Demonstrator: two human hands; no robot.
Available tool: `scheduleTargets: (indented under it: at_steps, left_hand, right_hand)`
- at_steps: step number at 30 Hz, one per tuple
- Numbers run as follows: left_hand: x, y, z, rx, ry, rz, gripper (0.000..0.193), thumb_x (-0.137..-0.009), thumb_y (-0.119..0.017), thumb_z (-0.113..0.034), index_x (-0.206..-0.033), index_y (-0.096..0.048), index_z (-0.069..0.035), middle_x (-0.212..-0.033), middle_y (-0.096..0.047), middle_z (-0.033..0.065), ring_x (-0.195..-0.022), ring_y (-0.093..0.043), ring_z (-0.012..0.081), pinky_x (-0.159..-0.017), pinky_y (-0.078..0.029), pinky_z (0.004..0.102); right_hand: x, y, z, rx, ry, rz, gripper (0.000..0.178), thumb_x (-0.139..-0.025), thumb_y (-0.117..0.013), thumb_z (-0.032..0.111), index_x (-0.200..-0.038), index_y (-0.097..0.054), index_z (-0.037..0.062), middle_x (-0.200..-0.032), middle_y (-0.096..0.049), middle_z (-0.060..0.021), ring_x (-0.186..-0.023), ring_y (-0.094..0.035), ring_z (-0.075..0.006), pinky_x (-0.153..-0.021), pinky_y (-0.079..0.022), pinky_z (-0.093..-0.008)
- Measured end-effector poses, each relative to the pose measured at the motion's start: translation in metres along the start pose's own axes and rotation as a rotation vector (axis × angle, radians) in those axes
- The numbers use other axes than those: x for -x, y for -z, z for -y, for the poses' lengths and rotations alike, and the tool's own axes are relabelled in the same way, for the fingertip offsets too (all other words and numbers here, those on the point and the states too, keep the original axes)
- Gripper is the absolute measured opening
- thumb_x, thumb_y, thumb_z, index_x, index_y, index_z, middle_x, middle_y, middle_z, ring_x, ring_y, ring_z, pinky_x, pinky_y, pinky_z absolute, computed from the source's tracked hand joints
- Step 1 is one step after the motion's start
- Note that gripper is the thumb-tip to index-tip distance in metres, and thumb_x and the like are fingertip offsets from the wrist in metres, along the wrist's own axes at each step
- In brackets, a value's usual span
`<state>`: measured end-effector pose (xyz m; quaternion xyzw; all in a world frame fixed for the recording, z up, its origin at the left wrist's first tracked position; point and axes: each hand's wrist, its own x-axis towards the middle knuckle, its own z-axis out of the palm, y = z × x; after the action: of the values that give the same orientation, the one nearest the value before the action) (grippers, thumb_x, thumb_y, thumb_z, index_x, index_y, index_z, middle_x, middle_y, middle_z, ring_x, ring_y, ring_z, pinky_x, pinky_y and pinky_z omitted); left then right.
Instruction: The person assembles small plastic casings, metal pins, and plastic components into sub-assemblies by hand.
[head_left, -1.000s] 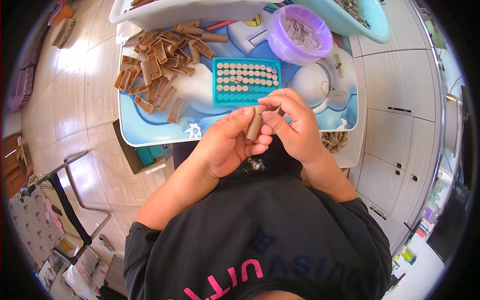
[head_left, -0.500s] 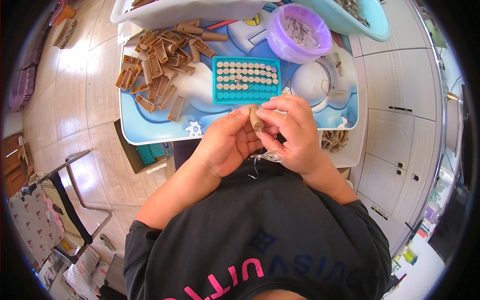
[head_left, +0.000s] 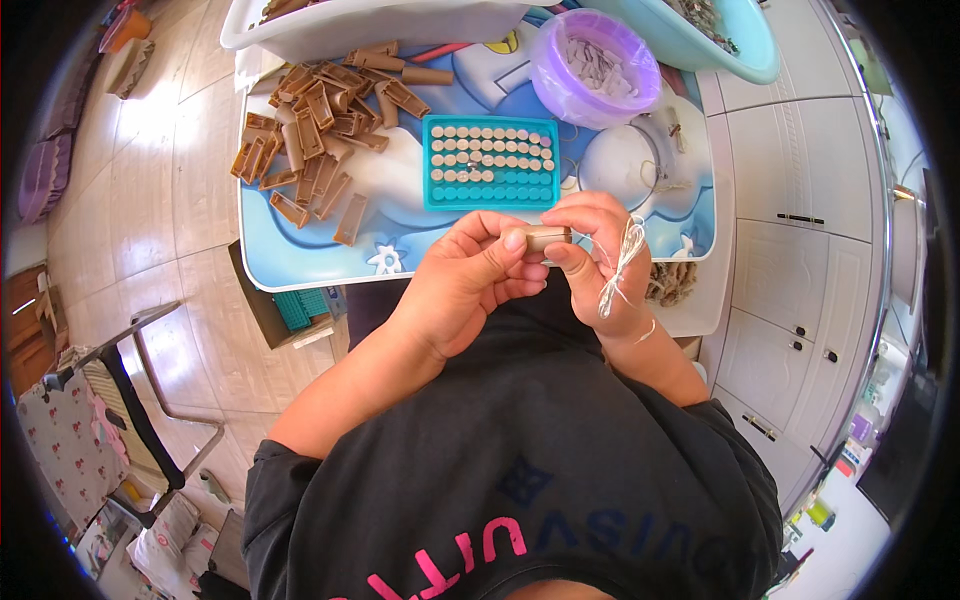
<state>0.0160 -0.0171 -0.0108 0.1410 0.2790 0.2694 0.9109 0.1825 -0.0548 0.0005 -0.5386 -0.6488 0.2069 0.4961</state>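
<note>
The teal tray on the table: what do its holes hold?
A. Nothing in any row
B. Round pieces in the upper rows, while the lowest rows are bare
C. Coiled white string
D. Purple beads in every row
B: the teal tray shows pale round tops in its upper rows, and its lowest rows show only teal.

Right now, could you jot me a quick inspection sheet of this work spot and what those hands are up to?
Surface: small table with a blue cartoon print.
Job's things: short tan tube held between both hands; thin pale strings hanging from the right hand.
Clutter: pile of tan tubes; teal tray partly filled with round caps; purple bowl; white tub; teal basin.
Hands: left hand and right hand both pinch the tube.
Cables: nothing seen.
Surroundings: tiled floor, white cabinets, folding chair.
</note>
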Motion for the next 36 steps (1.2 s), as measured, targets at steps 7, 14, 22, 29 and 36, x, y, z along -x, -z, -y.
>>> scheduleTargets:
  at_steps: [7,14,22,29,36]
  left_hand:
    - [0.0,0.003,0.002,0.021,0.024,0.047,0.018,-0.092,-0.059,-0.02,-0.101,-0.054,-0.006,-0.094,-0.062,0.0052,-0.083,-0.062,0.014,-0.076,-0.053,0.0287]
    - [-0.007,0.014,0.0,0.273,0.04,0.152,0.036,-0.096,-0.047,-0.022,-0.127,-0.044,-0.004,-0.107,-0.061,0.0069,-0.093,-0.061,0.016,-0.086,-0.049,0.0323]
    - [-0.002,0.019,-0.005,0.208,0.002,0.089,0.036,-0.095,-0.05,-0.023,-0.123,-0.049,-0.001,-0.098,-0.061,0.0052,-0.088,-0.06,0.0151,-0.079,-0.049,0.0298]
    - [-0.003,0.018,-0.003,-0.007,-0.001,0.07,0.034,-0.094,-0.053,-0.025,-0.118,-0.053,0.0,-0.095,-0.06,0.0033,-0.083,-0.058,0.0119,-0.07,-0.045,0.0251]
    - [-0.002,0.018,-0.002,0.029,0.008,-0.017,0.033,-0.095,-0.051,-0.024,-0.118,-0.053,0.0,-0.095,-0.06,0.0035,-0.083,-0.058,0.0129,-0.075,-0.046,0.0263]
  right_hand:
    - [0.001,-0.001,-0.007,-0.015,0.08,-0.027,0.023,-0.08,-0.07,0.023,-0.091,-0.062,0.004,-0.085,-0.06,-0.0109,-0.075,-0.057,-0.0252,-0.068,-0.046,-0.0325]
    - [-0.002,-0.005,0.002,0.204,0.304,0.049,0.032,-0.068,-0.075,0.012,-0.097,-0.063,0.0052,-0.093,-0.061,-0.0072,-0.086,-0.058,-0.0276,-0.075,-0.047,-0.0386]
    - [-0.041,0.04,-0.013,0.376,0.107,-0.198,0.014,-0.079,-0.06,-0.001,-0.093,-0.065,0.001,-0.088,-0.062,-0.011,-0.085,-0.059,-0.0273,-0.075,-0.046,-0.0348]
    - [-0.127,0.059,-0.046,0.627,0.106,0.151,0.01,-0.077,-0.059,0.006,-0.086,-0.065,0.0044,-0.085,-0.063,-0.0096,-0.082,-0.059,-0.029,-0.072,-0.047,-0.0374]
    - [-0.17,0.042,-0.075,0.969,0.066,0.63,0.018,-0.076,-0.056,0.004,-0.09,-0.065,0.0083,-0.091,-0.064,-0.0124,-0.09,-0.061,-0.0305,-0.075,-0.05,-0.0419]
